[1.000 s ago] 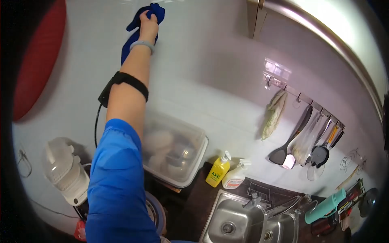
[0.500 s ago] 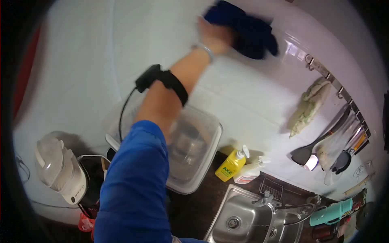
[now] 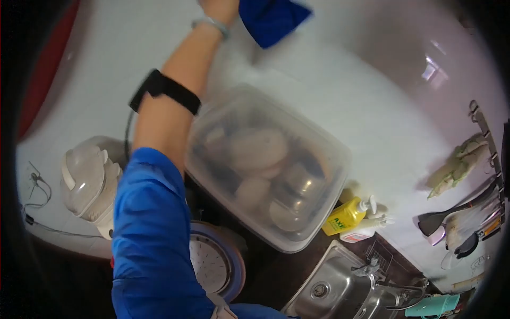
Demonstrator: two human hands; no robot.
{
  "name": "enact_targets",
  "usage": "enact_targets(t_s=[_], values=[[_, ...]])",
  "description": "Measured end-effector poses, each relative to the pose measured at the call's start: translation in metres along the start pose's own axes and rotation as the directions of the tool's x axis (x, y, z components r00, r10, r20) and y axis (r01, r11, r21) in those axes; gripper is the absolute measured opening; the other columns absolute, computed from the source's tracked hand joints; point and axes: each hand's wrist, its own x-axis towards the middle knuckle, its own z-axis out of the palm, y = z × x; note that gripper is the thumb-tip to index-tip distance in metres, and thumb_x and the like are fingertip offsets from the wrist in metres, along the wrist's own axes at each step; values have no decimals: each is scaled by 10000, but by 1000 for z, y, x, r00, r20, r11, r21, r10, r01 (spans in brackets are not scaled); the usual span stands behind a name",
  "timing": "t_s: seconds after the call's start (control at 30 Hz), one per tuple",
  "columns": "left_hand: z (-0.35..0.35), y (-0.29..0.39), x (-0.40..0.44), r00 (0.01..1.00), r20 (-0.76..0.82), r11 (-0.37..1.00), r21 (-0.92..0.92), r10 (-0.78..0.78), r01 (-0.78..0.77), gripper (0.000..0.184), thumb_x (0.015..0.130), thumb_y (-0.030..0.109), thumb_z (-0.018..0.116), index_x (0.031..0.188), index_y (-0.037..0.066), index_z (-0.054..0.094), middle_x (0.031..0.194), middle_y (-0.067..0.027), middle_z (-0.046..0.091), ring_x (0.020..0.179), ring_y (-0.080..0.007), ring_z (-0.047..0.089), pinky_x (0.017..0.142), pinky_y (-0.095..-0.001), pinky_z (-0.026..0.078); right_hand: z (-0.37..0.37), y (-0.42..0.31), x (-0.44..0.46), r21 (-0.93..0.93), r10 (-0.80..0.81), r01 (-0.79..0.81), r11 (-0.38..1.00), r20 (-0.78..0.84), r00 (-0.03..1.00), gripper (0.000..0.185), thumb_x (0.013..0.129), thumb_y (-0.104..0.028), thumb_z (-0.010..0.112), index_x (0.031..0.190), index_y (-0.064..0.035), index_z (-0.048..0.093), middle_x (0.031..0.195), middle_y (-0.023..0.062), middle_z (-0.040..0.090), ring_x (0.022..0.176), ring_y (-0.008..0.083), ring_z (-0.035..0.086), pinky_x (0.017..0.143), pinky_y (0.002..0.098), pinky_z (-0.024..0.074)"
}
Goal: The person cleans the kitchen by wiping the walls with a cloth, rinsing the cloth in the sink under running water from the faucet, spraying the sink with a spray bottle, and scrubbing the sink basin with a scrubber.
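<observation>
My left hand (image 3: 220,7) is at the top edge of the view, its fingers mostly cut off by the frame. A dark blue cloth (image 3: 271,20) hangs from it on the right, one corner pointing down, against the pale wall (image 3: 340,80). A pale bangle circles the wrist, and a black strap with a cord is around the forearm below a blue sleeve. Below and to the right of the hand stands a lidded translucent bin (image 3: 255,212) with blurred items inside. My right hand is not in view.
A yellow bottle (image 3: 345,215) and a white spray bottle (image 3: 361,231) stand beside the steel sink (image 3: 329,282). Utensils hang from a wall rail (image 3: 486,130) at right. A white appliance (image 3: 87,186) is at left, a round red object (image 3: 50,64) above it.
The view has shifted, so the bin looks larger and nearer. My left hand first swung right with the cloth, and now shows further left at the top edge, partly out of frame.
</observation>
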Motion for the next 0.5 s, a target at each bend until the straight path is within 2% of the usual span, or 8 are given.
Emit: enact_targets(t_s=[0.03, 0.1, 0.17, 0.23, 0.3, 0.4, 0.47, 0.5], values=[[-11, -9, 17, 998, -29, 976, 215, 49, -42, 711, 743, 174, 699, 1387, 106, 405, 1261, -219, 421, 1087, -427, 474, 926, -528, 410, 3, 0, 1, -3, 2, -2, 1000, 10, 1000, 426, 878, -307, 611, 1217, -49, 590, 1142, 95, 633, 1004, 219, 586, 818, 355, 421], [-12, -43, 8, 997, -1, 969, 234, 82, -79, 585, 825, 173, 589, 1373, 80, 410, 1223, -228, 453, 1040, -423, 511, 889, -511, 445, 7, 3, 0, -5, 13, -13, 1000, 27, 1000, 428, 876, -310, 612, 1217, -51, 590, 1138, 93, 634, 998, 218, 588, 811, 355, 422], [-23, -63, -16, 973, 209, 966, 216, 93, -139, 536, 836, 262, 598, 1296, 38, 439, 1154, -237, 523, 1043, -405, 537, 889, -471, 454, 10, 8, -4, -10, 24, -24, 1000, 48, 999, 430, 874, -314, 612, 1216, -54, 590, 1135, 92, 635, 993, 218, 590, 804, 355, 423], [-6, -107, -62, 946, 298, 985, 148, -127, 85, 536, 841, 324, 595, 1237, -8, 450, 1144, -254, 530, 1080, -416, 513, 916, -453, 429, 14, 13, -6, -14, 33, -32, 999, 66, 997, 432, 872, -318, 613, 1216, -56, 591, 1132, 91, 636, 987, 217, 592, 796, 355, 424], [8, -139, -114, 923, 216, 948, 100, -318, 303, 475, 892, 282, 498, 1246, -29, 434, 1176, -278, 499, 1096, -452, 494, 927, -473, 422, 18, 16, -11, -22, 39, -38, 999, 85, 996, 435, 870, -321, 613, 1215, -58, 591, 1128, 90, 637, 981, 216, 594, 789, 356, 425], [-12, -169, -176, 828, 524, 970, 224, -197, 89, 459, 878, 258, 492, 1222, -44, 458, 1173, -296, 462, 1113, -512, 463, 943, -474, 430, 24, 15, -14, -27, 34, -31, 999, 112, 993, 438, 867, -327, 614, 1214, -61, 592, 1124, 88, 639, 972, 215, 597, 778, 356, 427], [1, -195, -212, 677, 610, 908, 341, -411, 245, 452, 822, 255, 547, 1140, -67, 538, 1180, -296, 525, 1136, -484, 493, 935, -457, 453, 27, 15, -18, -27, 27, -24, 999, 127, 992, 440, 865, -331, 615, 1214, -63, 592, 1120, 87, 640, 967, 215, 599, 770, 356, 428], [1, -202, -217, 678, 612, 910, 335, -407, 244, 452, 822, 255, 547, 1140, -67, 538, 1180, -296, 525, 1136, -484, 493, 935, -457, 453, 27, 14, -18, -25, 19, -16, 1000, 134, 991, 441, 864, -333, 615, 1213, -64, 592, 1119, 86, 640, 964, 214, 600, 767, 356, 429]])
